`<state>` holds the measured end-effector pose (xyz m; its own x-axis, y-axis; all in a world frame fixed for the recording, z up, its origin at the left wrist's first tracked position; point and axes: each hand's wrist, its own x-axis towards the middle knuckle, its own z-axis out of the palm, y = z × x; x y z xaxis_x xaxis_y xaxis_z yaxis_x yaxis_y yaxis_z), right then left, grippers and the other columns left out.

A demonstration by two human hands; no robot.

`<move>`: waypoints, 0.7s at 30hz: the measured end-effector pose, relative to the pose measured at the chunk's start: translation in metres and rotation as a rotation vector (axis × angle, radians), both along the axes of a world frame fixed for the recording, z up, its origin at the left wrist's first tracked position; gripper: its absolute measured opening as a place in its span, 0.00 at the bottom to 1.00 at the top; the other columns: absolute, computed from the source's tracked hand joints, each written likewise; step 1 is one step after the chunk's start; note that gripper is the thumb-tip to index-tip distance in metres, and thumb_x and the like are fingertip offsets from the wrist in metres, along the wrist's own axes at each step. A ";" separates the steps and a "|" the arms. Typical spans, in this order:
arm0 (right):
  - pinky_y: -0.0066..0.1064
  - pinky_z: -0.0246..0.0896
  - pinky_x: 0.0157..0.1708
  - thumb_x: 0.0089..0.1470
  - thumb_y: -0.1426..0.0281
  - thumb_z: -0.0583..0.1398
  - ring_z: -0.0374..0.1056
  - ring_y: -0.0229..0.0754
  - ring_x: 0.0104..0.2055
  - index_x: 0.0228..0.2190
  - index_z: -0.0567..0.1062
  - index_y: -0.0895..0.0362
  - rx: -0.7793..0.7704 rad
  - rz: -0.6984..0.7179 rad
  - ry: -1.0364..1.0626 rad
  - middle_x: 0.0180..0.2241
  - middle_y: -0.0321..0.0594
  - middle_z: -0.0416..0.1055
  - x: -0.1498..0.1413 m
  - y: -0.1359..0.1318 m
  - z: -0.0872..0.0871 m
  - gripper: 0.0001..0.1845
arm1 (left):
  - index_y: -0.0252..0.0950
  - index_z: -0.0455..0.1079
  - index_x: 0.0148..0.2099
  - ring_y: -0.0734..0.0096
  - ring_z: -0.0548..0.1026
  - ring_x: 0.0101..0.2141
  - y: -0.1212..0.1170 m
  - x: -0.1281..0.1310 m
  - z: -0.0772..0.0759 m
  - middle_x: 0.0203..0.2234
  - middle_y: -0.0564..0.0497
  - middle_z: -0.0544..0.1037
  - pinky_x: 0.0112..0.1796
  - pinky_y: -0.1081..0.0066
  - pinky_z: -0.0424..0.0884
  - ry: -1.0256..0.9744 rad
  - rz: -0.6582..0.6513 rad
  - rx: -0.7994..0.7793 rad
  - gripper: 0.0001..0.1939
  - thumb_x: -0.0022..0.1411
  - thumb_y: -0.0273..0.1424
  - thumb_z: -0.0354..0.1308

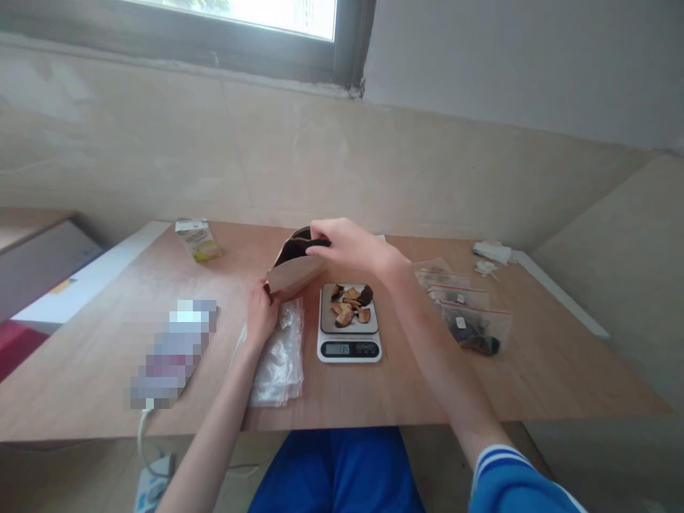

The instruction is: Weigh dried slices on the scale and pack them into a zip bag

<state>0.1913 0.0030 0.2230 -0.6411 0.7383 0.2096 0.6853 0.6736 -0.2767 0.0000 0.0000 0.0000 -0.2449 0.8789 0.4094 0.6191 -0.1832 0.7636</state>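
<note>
My left hand (261, 313) grips the near left side of a bag (296, 276) with a pale outer face and a dark, wide-open mouth, tilted above the table. At that mouth is my right hand (347, 242), thumb and fingers closed together; whatever they pinch is hidden. Just below stands a white digital kitchen scale (350, 349) with its display lit. Several brown dried slices (350, 305) with dark edges lie on its plate. Beside the scale, under my left wrist, is a stack of clear zip bags (278, 363).
At right lie several zip bags with dark pieces and small white labels (473, 331). Crumpled white tissue (491, 253) is farther back. A small carton (197, 239) stands at the back left, and a blurred-out phone (176, 353) with a cable lies at left.
</note>
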 end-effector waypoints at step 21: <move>0.29 0.63 0.35 0.52 0.61 0.58 0.67 0.40 0.35 0.33 0.66 0.56 -0.177 -0.668 1.014 0.32 0.39 0.70 0.096 -0.096 -0.197 0.12 | 0.39 0.52 0.38 0.68 0.64 0.34 -0.018 0.008 0.027 0.34 0.50 0.61 0.36 0.65 0.63 0.026 0.245 0.595 0.17 0.48 0.28 0.55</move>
